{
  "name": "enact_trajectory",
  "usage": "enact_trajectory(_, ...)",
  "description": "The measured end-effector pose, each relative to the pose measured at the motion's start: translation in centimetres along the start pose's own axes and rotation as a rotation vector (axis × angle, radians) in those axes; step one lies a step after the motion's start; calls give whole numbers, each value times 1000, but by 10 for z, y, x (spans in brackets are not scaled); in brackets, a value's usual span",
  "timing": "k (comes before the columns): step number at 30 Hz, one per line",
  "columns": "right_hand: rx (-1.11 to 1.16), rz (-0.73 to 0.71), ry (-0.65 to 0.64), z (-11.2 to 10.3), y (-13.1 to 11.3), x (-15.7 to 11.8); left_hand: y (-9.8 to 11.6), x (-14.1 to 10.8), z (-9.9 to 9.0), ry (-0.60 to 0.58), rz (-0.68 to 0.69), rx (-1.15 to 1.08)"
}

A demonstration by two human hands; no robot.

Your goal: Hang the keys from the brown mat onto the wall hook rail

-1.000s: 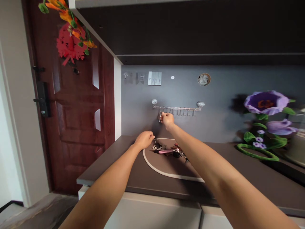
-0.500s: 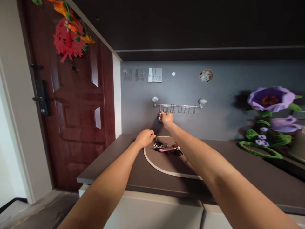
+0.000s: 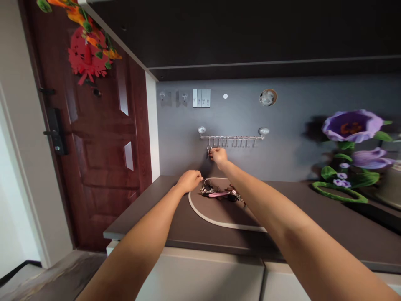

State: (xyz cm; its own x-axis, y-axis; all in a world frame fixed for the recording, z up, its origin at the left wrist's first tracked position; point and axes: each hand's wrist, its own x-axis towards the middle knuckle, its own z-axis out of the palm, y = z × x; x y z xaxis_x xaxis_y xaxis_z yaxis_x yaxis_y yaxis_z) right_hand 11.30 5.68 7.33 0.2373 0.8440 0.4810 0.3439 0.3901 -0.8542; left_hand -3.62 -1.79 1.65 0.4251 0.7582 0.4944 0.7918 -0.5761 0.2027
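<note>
My right hand (image 3: 219,156) is raised to the wall, its fingers pinched at a small silver key (image 3: 208,154) on a ring. The key and its ring hang just below the leftmost hook of a clear hook rail (image 3: 232,137). Low over the counter, my left hand (image 3: 189,181) is closed with its fingers curled; whatever may be in them is hidden. Just right of it, a pile of keys with a pink strap (image 3: 218,194) lies on a brown oval mat (image 3: 219,213) with a pale rim.
Purple plush flowers (image 3: 352,126) stand on the counter (image 3: 184,234) at the right. A dark cabinet (image 3: 238,33) overhangs from above. On the left is a dark red door (image 3: 103,175) with a red ornament (image 3: 86,56). Wall switches (image 3: 201,98) sit above the rail.
The view has shifted slightly. The key's ring now shows near the hook, and my right hand's fingers sit a little to the right of the key. My left hand has barely moved.
</note>
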Motion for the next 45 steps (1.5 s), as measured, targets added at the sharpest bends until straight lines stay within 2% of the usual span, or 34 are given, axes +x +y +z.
enact_trajectory(6, 9, 39, -21, -12, -7, -21, -4, 2, 1, 11, 33, -39)
enact_trajectory(13, 28, -13, -199, -33, -7, -69, -3, 1, 2, -28, 62, -176)
enact_trajectory(16, -83, -63, -239, -42, 4, -86, -1, 0, 3, -64, 84, -226)
enact_trajectory(20, -395, -167, -311, -53, 19, -100, 3, 0, 4, -80, 149, -186)
enact_trajectory(25, -663, -307, -461, -60, 28, -101, 5, 1, 11, -117, 136, -142)
enact_trajectory(30, -773, -299, -526, -57, 29, -98, 0, 1, 18, -152, 124, -73)
enact_trajectory(39, -774, -271, -500, -52, 34, -98, 1, 1, 15, -175, 206, -15)
enact_trajectory(45, -763, -271, -464, -50, 38, -96, 6, 0, 11, -151, 141, -37)
